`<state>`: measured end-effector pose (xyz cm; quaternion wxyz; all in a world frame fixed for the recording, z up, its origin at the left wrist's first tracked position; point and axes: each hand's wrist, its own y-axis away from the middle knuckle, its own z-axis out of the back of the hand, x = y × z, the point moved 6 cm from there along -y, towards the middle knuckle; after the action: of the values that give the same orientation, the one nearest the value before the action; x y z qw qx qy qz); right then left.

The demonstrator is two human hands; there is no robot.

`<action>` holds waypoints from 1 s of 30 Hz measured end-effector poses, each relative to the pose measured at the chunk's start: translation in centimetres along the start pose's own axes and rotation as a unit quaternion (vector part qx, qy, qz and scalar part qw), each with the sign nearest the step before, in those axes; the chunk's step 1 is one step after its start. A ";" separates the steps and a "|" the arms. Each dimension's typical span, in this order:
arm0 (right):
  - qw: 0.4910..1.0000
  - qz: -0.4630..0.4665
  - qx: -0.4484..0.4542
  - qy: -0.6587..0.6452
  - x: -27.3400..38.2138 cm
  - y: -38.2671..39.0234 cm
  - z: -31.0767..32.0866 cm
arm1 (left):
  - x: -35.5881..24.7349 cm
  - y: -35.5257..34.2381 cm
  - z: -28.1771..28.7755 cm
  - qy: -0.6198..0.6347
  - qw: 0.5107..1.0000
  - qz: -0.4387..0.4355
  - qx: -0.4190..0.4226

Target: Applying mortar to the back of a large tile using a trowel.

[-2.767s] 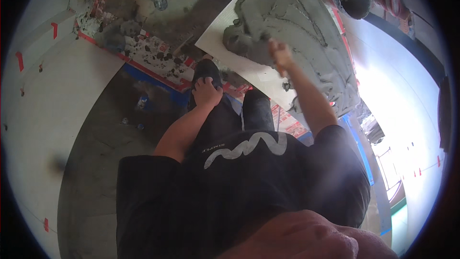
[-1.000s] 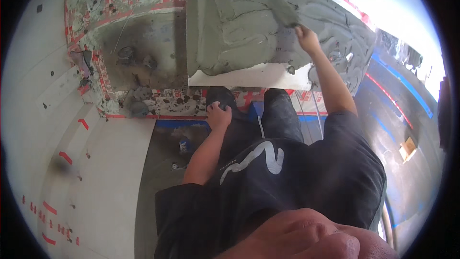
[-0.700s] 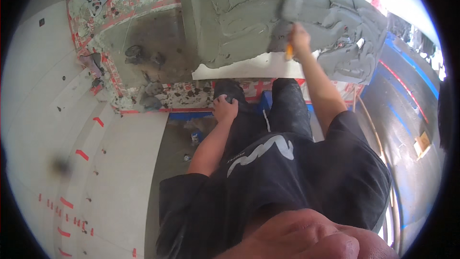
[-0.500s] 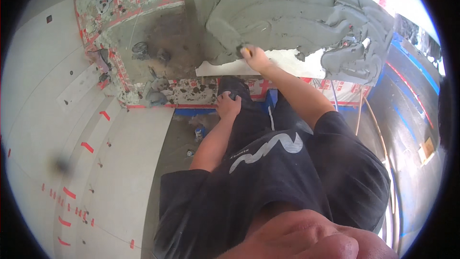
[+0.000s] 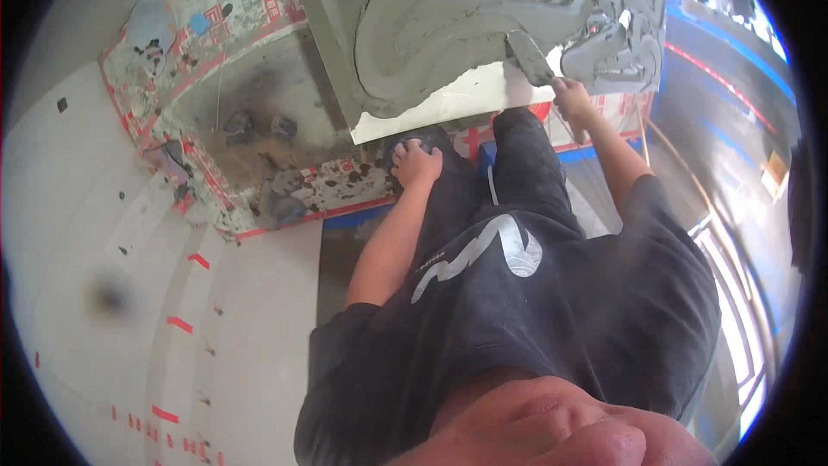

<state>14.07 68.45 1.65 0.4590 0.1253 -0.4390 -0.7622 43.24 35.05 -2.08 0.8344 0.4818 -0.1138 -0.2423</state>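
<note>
A large white slab (image 5: pixel 438 110) lies in front of me, most of its face coated with wet grey mortar (image 5: pixel 431 22) in curved ridges. A bare white strip runs along its near edge. My right hand (image 5: pixel 571 102) is closed round the handle of a trowel (image 5: pixel 533 60). The mortar-smeared blade points away and to the left, over the border between the mortar and the bare strip. My left hand (image 5: pixel 417 162) rests on my knee in dark trousers (image 5: pixel 461 173), fingers spread and holding nothing.
Left of the slab is a stained recess (image 5: pixel 259 78) with dark lumps in it, bordered by red-and-white printed sheeting (image 5: pixel 345 179). A pale wall with red tape marks (image 5: pixel 198 261) rises at left. Hoses (image 5: pixel 690 168) and blue tape (image 5: pixel 733 43) lie at right.
My right hand has swept to the right along the near edge, and the trowel blade now shows. The whole view has shifted. My left hand stays on the knee.
</note>
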 end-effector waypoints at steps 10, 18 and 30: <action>0.942 -0.153 0.082 -0.287 -5.4 1.9 -6.1 | 5.8 0.7 -1.6 -0.075 0.988 -0.100 0.096; 0.965 0.173 0.074 0.184 5.4 11.4 -15.1 | 7.0 0.6 -1.1 -0.113 0.980 -0.106 0.123; 0.960 -0.013 -0.073 -0.270 -14.3 1.6 -4.7 | 8.6 1.3 -2.0 -0.117 0.971 -0.198 0.059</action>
<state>25.65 77.14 -2.84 0.3216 -0.1133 -0.4885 -0.8032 51.85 32.68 -2.34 0.7206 0.5117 -0.1271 -0.4502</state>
